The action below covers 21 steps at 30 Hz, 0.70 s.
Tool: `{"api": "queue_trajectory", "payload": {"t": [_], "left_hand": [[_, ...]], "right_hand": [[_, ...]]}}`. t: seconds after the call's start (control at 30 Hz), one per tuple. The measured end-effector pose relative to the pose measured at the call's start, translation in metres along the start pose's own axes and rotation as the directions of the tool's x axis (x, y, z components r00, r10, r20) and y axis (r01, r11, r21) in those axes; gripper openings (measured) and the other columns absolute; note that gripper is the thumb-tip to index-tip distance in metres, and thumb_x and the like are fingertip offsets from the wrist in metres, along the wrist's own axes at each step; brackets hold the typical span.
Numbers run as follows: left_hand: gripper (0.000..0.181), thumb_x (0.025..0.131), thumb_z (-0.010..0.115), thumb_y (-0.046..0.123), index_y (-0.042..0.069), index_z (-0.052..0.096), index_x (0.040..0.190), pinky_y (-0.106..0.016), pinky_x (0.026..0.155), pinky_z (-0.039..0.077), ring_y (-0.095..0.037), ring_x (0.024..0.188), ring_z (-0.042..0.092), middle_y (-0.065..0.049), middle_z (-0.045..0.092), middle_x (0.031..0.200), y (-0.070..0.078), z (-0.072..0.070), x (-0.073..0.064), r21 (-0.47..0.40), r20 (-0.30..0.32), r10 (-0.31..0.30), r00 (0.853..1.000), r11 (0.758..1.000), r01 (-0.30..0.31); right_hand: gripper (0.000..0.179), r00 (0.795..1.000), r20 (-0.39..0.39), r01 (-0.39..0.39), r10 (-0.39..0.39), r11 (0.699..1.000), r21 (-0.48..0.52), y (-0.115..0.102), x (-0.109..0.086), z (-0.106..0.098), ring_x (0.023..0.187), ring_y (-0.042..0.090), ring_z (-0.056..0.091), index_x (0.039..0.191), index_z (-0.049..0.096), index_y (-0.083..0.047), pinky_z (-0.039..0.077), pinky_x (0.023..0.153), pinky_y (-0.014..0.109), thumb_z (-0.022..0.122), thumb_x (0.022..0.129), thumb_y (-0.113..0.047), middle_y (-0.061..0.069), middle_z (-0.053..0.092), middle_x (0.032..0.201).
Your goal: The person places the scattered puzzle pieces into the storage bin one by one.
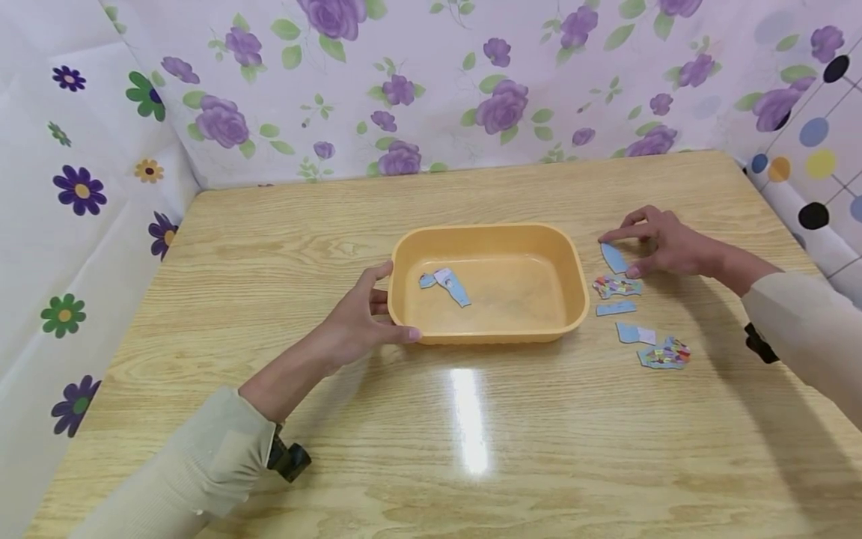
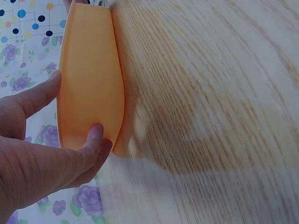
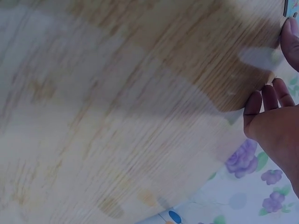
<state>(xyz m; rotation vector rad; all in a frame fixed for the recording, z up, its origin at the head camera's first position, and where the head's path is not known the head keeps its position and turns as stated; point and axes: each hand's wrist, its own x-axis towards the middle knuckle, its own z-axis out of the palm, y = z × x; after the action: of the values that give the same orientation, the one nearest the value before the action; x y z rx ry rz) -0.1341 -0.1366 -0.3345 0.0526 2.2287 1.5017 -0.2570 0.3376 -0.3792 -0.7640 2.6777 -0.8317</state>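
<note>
A yellow-orange plastic basin [image 1: 485, 335] sits mid-table. My left hand [image 1: 353, 322] grips its left end, thumb at the front rim and fingers against the side wall. The left wrist view shows these fingers [image 2: 96, 133] on the outer wall. Inside lie a few blue and pinkish card pieces [image 1: 454, 288], close together. On the right, my right hand [image 1: 663, 241] holds a plain blue card piece [image 1: 613, 258] by its two ends, between forefinger and thumb. Just below it lies a multicoloured card piece [image 1: 616, 286]. In the right wrist view, the held piece is hidden.
Nearer the front lie a narrow blue strip [image 1: 616, 308], a blue and lilac piece [image 1: 636, 334] and another multicoloured piece [image 1: 665, 354]. Flower-printed sheeting [image 1: 397, 90] stands behind the wooden table [image 1: 323, 464], with more sheeting along both sides.
</note>
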Motion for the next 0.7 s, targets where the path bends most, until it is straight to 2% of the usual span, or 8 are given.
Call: {"api": "queue_trajectory", "payload": {"t": [0.27,0.7], "left_hand": [[0.110,0.074,0.084,0.010,0.020,0.010,0.155,-0.033,0.092,0.052,-0.032,0.117,0.056,-0.019,0.043,0.131,0.0011,-0.0003,-0.0003,-0.003,0.001,-0.001,1.000,1.000,0.001],[0.109,0.074,0.084,0.010,0.019,0.010,0.155,-0.034,0.092,0.052,-0.032,0.116,0.057,-0.019,0.043,0.132,0.0017,-0.0004,-0.0010,-0.002,0.001,0.001,1.000,1.000,-0.001]], "right_hand": [[0.055,0.999,-0.030,0.038,-0.038,0.999,0.014,-0.0003,-0.0038,0.0032,0.098,0.032,0.034,0.126,0.062,-0.003,0.031,0.076,0.044,0.080,0.074,-0.002,0.022,0.041,0.122],[0.057,0.998,-0.023,-0.060,0.061,0.997,0.042,-0.0031,-0.0054,0.0004,0.100,0.031,0.035,0.128,0.059,0.001,0.032,0.078,0.044,0.080,0.075,-0.002,0.023,0.039,0.127]]}}
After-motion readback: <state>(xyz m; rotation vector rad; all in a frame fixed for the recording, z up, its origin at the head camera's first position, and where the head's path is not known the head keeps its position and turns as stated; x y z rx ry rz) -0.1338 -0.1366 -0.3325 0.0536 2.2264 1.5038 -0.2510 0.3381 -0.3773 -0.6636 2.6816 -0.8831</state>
